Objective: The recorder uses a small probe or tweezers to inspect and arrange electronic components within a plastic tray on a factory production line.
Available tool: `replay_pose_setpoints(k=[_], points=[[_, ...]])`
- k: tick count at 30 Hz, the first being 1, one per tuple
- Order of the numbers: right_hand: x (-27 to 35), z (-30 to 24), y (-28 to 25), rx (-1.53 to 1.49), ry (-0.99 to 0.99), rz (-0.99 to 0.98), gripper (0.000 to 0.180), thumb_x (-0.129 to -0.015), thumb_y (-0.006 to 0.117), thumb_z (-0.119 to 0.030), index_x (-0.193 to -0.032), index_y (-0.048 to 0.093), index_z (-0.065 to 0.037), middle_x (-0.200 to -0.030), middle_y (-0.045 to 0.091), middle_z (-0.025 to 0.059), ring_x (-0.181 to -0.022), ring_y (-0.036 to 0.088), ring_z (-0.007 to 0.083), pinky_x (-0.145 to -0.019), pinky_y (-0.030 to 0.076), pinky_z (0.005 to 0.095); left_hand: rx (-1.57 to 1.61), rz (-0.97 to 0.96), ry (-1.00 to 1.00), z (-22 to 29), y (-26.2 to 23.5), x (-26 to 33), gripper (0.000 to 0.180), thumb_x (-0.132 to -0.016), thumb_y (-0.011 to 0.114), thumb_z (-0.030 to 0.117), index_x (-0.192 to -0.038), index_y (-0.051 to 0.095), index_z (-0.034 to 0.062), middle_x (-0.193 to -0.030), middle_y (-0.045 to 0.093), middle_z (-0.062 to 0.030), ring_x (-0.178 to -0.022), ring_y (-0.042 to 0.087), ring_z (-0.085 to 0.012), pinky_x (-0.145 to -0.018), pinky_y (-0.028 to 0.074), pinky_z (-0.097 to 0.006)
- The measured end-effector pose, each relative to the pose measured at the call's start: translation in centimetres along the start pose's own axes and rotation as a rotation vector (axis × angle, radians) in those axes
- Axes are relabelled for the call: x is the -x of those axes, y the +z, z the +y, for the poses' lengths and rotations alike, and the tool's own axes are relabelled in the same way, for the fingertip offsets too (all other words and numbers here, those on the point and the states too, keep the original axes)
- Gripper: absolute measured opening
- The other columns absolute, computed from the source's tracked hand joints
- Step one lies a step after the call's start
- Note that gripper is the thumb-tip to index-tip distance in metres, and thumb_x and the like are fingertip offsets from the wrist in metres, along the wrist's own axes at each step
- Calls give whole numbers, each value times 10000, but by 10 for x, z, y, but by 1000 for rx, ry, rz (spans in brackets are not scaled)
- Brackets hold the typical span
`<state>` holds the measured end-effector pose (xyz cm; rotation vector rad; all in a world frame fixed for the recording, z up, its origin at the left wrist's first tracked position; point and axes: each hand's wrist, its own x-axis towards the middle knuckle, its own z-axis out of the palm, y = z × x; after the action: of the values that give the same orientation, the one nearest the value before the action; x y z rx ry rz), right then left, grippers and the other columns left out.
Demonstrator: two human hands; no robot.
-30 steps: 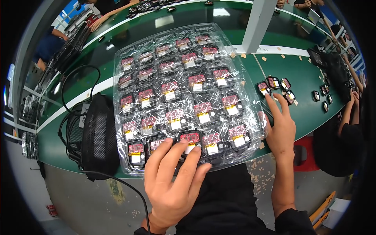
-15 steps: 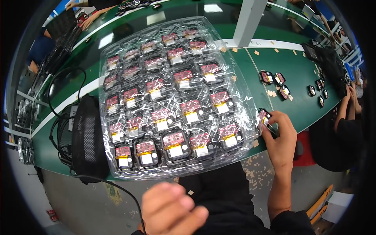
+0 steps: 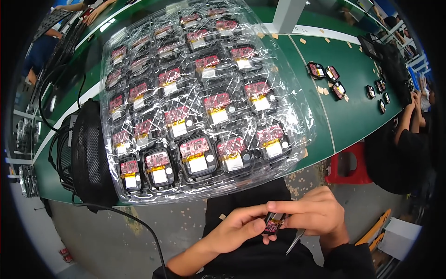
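Over my lap, my left hand [image 3: 237, 229] grips a small black-cased watch module [image 3: 273, 224] with a red circuit board and yellow tape. My right hand [image 3: 316, 214] is closed beside it, its fingertips touching the module's upper edge and side. A pointed metal tool that looks like tweezers [image 3: 295, 242] sticks out below the right hand's fingers; the rest of it is hidden in the palm. Ahead lies a stack of clear plastic trays [image 3: 292, 139] whose pockets hold many similar modules, such as a watch module [image 3: 197, 156] in the near row.
On the green table [image 3: 320, 135] at right lie several loose modules [image 3: 339, 90] and small tan paper bits. A black mesh bag [image 3: 95, 153] with cables stands left of the trays. A red stool [image 3: 348, 165] and a co-worker in black are at the right.
My right hand has brought the module from the tray's right edge down over my lap. My left hand has moved right and taken hold of it. The trays appear higher in view.
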<state>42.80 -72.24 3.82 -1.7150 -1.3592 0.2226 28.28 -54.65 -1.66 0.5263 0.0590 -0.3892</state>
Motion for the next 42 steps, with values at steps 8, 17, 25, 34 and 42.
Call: replay_pose_setpoints(k=[8,17,25,34,42], points=[[0,-3,12,59,149,-76,335,-732,802,-121,-1012,621,-91,-1140,648,86,-644,660,196,-478,497,283,156,168,139,0,-2,7,545,-914,684,83,-1385,448,-55,-1243,607,-150,-1060,625,-204,-901,521,-346],[4,-1,25,302,59,65,307,-722,822,-102,-983,670,-49,-897,648,66,-603,623,194,-480,469,289,-123,298,415,-8,4,5,596,-806,745,-60,-1332,467,-46,-1315,543,-174,-1243,532,-224,-1067,431,-360],[5,1,25,384,-39,139,248,-689,822,-66,-903,698,-47,-815,637,40,-559,586,155,-468,445,270,-138,333,489,-12,8,4,599,-801,750,-89,-1326,464,-44,-1349,498,-178,-1262,514,-228,-1070,431,-374],[5,-2,31,171,141,165,231,-705,825,-44,-901,702,-41,-813,659,64,-602,631,178,-480,468,279,-180,352,520,-13,11,5,600,-804,747,-103,-1327,459,-49,-1362,476,-181,-1257,517,-220,-1051,450,-363],[5,-4,37,239,134,185,214,-715,823,-46,-892,704,-43,-806,658,63,-566,621,179,-481,469,279,-302,413,551,-12,13,7,598,-799,737,-131,-1329,471,-52,-1405,427,-173,-1262,520,-225,-1040,469,-364]])
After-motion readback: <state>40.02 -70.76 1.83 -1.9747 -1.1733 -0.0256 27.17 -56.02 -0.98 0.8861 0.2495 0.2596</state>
